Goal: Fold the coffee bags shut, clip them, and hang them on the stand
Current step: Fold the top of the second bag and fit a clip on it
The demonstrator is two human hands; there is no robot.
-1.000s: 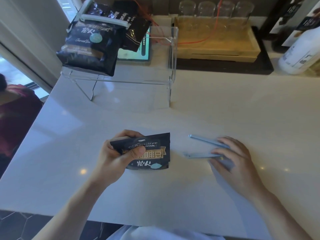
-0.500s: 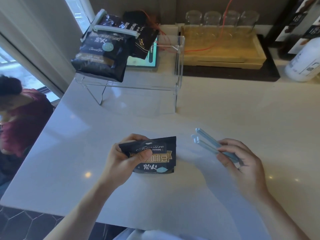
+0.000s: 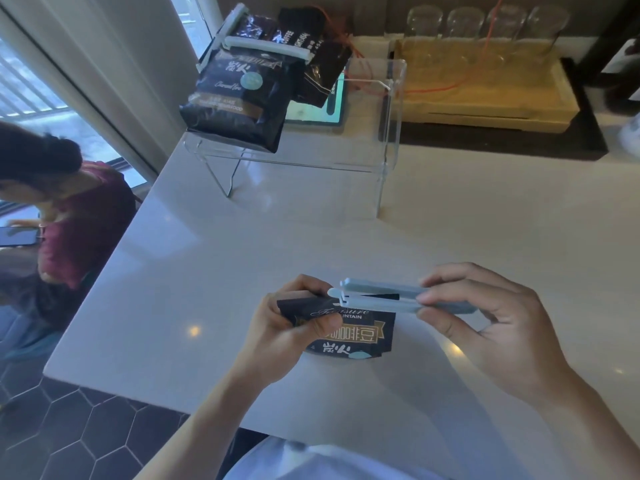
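Note:
A small black coffee bag (image 3: 360,336) with gold lettering rests on the white counter, its top folded over. My left hand (image 3: 287,327) grips its upper left corner. My right hand (image 3: 485,323) holds a long pale blue clip (image 3: 388,297) by its right end. The clip's two arms are parted and sit across the folded top of the bag. At the back left, a clear acrylic stand (image 3: 388,109) carries a large black coffee bag (image 3: 242,95) closed with a white clip (image 3: 266,46), and a second dark bag (image 3: 318,60) behind it.
A wooden tray (image 3: 485,95) with several upturned glasses stands at the back right on a dark mat. A tablet (image 3: 318,112) lies behind the stand. A person in a red top (image 3: 79,220) sits past the counter's left edge.
My right hand picked the blue clip up from the counter and brought it left onto the top of the bag. My left hand kept its hold on the bag.

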